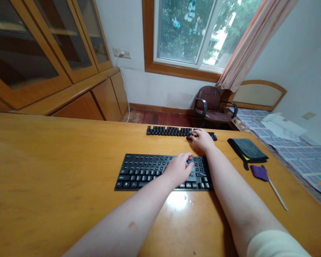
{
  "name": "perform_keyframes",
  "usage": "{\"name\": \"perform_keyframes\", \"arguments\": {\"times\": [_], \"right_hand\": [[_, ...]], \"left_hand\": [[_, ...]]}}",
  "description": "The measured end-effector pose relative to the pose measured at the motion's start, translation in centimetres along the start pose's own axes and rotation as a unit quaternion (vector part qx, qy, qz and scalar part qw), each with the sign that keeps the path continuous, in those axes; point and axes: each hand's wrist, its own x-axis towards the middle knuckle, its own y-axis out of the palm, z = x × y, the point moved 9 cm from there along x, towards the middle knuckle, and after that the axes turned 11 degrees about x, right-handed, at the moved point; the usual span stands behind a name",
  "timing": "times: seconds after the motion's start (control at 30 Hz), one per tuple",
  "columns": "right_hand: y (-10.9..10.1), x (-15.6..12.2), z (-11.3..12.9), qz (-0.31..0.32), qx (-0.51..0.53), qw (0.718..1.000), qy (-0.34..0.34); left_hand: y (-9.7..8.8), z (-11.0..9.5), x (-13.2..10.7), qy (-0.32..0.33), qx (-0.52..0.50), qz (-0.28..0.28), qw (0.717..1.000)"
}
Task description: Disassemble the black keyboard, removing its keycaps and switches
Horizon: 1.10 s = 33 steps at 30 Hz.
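Observation:
A black keyboard (141, 174) lies on the desk. Large keycaps show along its lower rows, while the upper rows show small, separated stubs that look like bare key switches. My left hand (178, 167) rests over its right half, thumb apart from the bent fingers, and hides the keys beneath. Beyond the keyboard, black keycaps (168, 131) stand lined up in rows. My right hand (203, 140) reaches to the right part of these rows, thumb and fingers closed about a dark keycap (189, 136). My right forearm covers the keyboard's right edge.
On the right of the wooden desk (56, 171) lie a folded dark cloth (248, 150) and a purple-headed brush or duster (260, 172) with a pale handle. Past the desk are a chair (208, 101), a bed (289, 132) and a glass-doored cabinet (66, 76).

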Motion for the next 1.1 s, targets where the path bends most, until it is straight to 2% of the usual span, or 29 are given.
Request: {"name": "perform_keyframes", "arguments": {"times": [0.2,1.1], "right_hand": [[0.7,-0.1,1.3,0.019,-0.036,0.999,-0.021],[1.3,0.0,0.6,0.031,-0.031,0.999,-0.015]], "left_hand": [[0.1,0.0,0.0,-0.002,0.007,-0.001,1.000],[-0.1,-0.3,0.0,0.007,0.021,-0.001,1.000]]}}
